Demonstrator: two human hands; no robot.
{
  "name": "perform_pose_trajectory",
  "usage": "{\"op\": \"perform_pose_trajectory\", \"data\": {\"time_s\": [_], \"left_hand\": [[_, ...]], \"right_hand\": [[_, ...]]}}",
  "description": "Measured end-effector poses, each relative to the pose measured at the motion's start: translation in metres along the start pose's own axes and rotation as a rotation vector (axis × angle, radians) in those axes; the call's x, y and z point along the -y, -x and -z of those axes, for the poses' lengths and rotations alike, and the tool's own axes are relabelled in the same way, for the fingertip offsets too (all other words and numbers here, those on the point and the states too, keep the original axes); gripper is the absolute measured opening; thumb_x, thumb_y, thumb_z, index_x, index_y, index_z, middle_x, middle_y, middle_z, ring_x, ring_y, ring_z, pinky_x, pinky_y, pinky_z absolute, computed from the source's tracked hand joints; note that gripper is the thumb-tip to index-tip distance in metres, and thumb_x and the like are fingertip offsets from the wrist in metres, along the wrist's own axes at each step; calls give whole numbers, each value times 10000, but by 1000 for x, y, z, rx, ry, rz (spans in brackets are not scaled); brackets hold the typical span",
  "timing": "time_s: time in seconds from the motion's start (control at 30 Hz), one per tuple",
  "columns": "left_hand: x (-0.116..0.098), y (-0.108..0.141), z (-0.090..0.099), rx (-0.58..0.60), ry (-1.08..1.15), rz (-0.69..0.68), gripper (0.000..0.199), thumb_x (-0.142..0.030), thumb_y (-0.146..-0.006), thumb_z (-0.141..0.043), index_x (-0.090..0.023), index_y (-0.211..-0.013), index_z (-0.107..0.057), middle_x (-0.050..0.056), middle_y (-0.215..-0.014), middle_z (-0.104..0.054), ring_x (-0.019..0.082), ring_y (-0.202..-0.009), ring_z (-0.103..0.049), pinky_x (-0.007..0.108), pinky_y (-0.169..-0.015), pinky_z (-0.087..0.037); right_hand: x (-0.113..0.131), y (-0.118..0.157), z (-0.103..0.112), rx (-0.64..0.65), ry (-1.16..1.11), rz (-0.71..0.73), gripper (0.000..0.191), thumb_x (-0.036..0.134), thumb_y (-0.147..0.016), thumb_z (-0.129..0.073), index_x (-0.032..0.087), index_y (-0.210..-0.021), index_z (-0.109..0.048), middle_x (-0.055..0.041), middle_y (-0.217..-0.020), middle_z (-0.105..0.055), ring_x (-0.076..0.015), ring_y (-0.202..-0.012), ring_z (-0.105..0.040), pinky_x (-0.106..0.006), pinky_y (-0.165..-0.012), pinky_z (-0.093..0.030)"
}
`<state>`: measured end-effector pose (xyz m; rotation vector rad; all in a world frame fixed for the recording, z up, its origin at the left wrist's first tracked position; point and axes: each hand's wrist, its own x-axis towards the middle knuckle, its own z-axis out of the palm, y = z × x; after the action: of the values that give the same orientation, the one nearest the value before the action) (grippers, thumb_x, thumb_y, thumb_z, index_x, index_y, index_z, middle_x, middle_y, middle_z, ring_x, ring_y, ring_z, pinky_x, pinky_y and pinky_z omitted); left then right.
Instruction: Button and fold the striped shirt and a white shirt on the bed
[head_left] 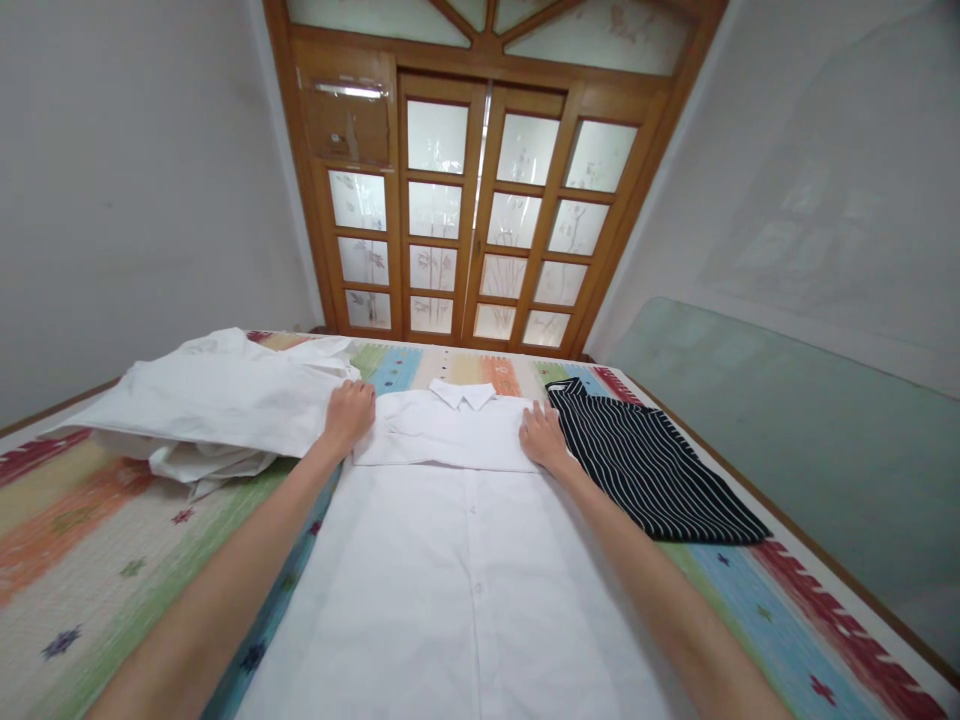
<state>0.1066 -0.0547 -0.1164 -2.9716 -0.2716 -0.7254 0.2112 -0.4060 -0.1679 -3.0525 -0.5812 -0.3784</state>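
A white button-up shirt (442,560) lies front up before me, its collar (462,395) at the far end and its button line running toward me. Across its upper chest runs a straight-edged band of white cloth, like a folded layer. My left hand (351,412) is closed on the shirt at the left shoulder, fingers curled over the cloth. At the opposite shoulder my right hand (543,434) grips the shirt's edge with bent fingers. The fingertips of both hands are partly hidden.
Left of the shirt is a loose heap of white clothing (217,395). A folded black garment with white stripes (652,465) lies on the right. Everything rests on a colourful patterned bedcover (82,560). A pale green panel (787,430) stands along the right side; wooden glazed doors (475,230) are beyond.
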Motion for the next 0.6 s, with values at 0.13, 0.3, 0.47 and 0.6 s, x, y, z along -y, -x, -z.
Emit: {"op": "perform_pose_trajectory", "data": {"time_s": [0.13,0.3,0.47,0.6], "left_hand": [[23,13,41,-268,56,311,296,-258,-845,-457,-119,-1058,-610,180,-1071,-627,353,-1058,-532,494,-896,-383],[67,41,81,-615,174,703,549,-316,-744,-597,-104,-1241,-495,221,-1302,-509,412,-1253,-410,592,-1003,-309],[119,65,98,-612,397,978,1024,-276,-614,-720,-85,-1450,-161,301,-1567,-26,452,-1440,-37,726,-1058,-86],[162,71,93,-629,557,1141,1000,-225,-605,-705,-21,-1410,-148,374,-1476,-238,418,-1388,-292,645,-1054,-284]], "right_hand": [[47,3,8,21,-155,176,496,263,-966,-329,85,-1416,-439,-174,-1538,-312,-312,-1455,-169,-511,-1158,-161],[131,11,20,82,-373,489,511,337,-989,-340,93,-1429,-427,-147,-1550,-297,-287,-1461,-154,-478,-1173,-169],[200,19,23,135,-423,696,563,419,-976,-394,110,-1446,-404,-149,-1551,-290,-297,-1456,-168,-468,-1174,-176],[231,24,17,173,-387,684,588,448,-989,-338,108,-1468,-354,-148,-1558,-263,-314,-1447,-193,-483,-1156,-219]]}}
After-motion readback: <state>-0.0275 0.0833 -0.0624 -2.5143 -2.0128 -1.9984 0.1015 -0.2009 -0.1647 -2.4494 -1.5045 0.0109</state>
